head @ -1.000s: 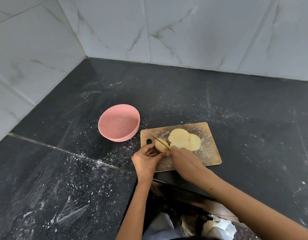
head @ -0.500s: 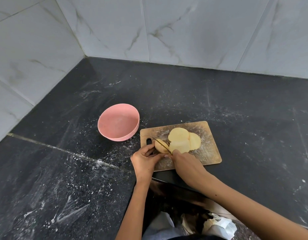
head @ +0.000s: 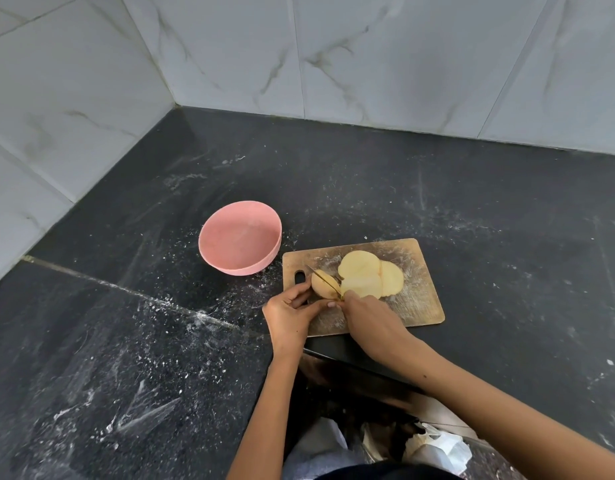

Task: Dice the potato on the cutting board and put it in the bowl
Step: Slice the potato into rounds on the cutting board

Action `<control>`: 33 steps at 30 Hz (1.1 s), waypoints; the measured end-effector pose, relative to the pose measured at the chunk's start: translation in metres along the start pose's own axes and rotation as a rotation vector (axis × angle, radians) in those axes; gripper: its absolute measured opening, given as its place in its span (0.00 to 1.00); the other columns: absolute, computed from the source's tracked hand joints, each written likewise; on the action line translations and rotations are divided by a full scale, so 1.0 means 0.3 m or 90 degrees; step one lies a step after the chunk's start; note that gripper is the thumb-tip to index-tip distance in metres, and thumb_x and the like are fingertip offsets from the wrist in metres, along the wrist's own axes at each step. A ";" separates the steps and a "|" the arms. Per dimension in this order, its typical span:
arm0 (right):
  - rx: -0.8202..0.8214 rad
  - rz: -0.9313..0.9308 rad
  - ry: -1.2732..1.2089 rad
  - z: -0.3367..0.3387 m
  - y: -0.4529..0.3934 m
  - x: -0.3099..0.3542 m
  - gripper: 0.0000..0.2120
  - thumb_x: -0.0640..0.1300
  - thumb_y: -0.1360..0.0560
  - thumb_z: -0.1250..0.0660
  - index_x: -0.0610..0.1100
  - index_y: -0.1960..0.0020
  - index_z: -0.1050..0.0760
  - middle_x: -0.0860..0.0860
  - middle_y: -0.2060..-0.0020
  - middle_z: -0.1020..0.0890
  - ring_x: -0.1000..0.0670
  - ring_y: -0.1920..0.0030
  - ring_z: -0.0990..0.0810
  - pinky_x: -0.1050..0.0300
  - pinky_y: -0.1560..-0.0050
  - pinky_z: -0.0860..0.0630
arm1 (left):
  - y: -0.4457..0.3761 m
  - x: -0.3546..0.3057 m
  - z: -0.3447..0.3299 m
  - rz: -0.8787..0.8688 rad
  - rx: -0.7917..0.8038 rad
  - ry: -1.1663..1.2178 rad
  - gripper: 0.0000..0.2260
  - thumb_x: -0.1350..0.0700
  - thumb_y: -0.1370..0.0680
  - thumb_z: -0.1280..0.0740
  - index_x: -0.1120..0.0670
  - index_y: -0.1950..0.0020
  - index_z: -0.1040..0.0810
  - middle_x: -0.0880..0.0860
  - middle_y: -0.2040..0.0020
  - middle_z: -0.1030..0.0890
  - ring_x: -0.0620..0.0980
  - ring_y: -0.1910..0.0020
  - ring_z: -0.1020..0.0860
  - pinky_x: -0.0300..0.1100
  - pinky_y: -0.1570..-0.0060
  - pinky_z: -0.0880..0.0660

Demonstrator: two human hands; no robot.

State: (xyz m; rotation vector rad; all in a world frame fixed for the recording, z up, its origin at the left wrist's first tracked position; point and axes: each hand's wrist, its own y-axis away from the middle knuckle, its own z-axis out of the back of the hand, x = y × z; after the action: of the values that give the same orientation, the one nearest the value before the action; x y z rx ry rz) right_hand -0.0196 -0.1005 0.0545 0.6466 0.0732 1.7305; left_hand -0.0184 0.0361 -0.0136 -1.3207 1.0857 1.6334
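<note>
Potato work at the near-left end of a wooden cutting board [head: 417, 299], which lies flat on a dark stone countertop [head: 507, 237]. Left hand [head: 288, 315] sits at the board's near-left corner, fingers curled round a small potato end piece [head: 321, 284], thumb & fingertips pinching it from the near side. Right hand [head: 372, 322] is just beside the left one, touching it at the fingertips, fingers curled down over a knife handle; handle itself is hidden under the hand. Knife blade [head: 325, 282] is thin, runs from the right fingertips away & to the left, lying across the top of the end piece. Just beyond the right hand's fingertips lie three pale potato slices [head: 361, 271], flat, overlapping each other, touching the board. Pink bowl [head: 240, 242] stands on the counter beyond & left of the left hand's fingers, just beside the board's far-left corner; can't tell if they touch. No potato in it. White powdery smears over counter & board. Marble-look tiled walls [head: 385, 57] behind.
</note>
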 end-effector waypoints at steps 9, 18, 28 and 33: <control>0.007 0.017 0.012 -0.008 0.012 -0.023 0.12 0.45 0.17 0.51 0.40 0.45 0.33 0.43 0.57 0.26 0.41 0.54 0.24 0.51 0.60 0.34 | -0.002 -0.001 0.007 0.003 0.006 0.010 0.23 0.71 0.39 0.22 0.63 0.44 0.19 0.54 0.51 0.16 0.43 0.52 0.17 0.34 0.53 0.22; -0.014 0.001 0.044 -0.030 0.000 -0.010 0.08 0.38 0.18 0.51 0.41 0.45 0.34 0.42 0.50 0.22 0.40 0.50 0.23 0.52 0.59 0.34 | 0.010 -0.007 0.015 -0.006 0.023 0.009 0.23 0.70 0.37 0.22 0.62 0.43 0.19 0.53 0.52 0.16 0.46 0.50 0.17 0.36 0.49 0.22; -0.034 -0.015 0.043 -0.046 -0.013 0.025 0.10 0.34 0.19 0.51 0.39 0.42 0.33 0.41 0.47 0.22 0.40 0.47 0.22 0.53 0.58 0.33 | 0.053 -0.046 0.006 0.019 0.074 0.053 0.15 0.63 0.30 0.25 0.45 0.50 0.17 0.49 0.55 0.14 0.46 0.50 0.17 0.45 0.46 0.21; -0.037 -0.024 0.021 -0.065 -0.014 0.015 0.09 0.35 0.19 0.49 0.38 0.41 0.34 0.40 0.48 0.22 0.38 0.48 0.22 0.52 0.59 0.33 | 0.063 -0.092 -0.053 0.014 -0.014 0.042 0.06 0.50 0.33 0.22 0.40 0.61 0.16 0.51 0.60 0.15 0.49 0.57 0.17 0.56 0.50 0.20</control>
State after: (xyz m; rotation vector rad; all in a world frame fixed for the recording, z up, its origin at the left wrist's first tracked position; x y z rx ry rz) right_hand -0.0251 -0.0897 0.0382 0.5700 0.0570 1.7017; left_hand -0.0255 0.0133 0.0147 -1.3901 1.1277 1.6329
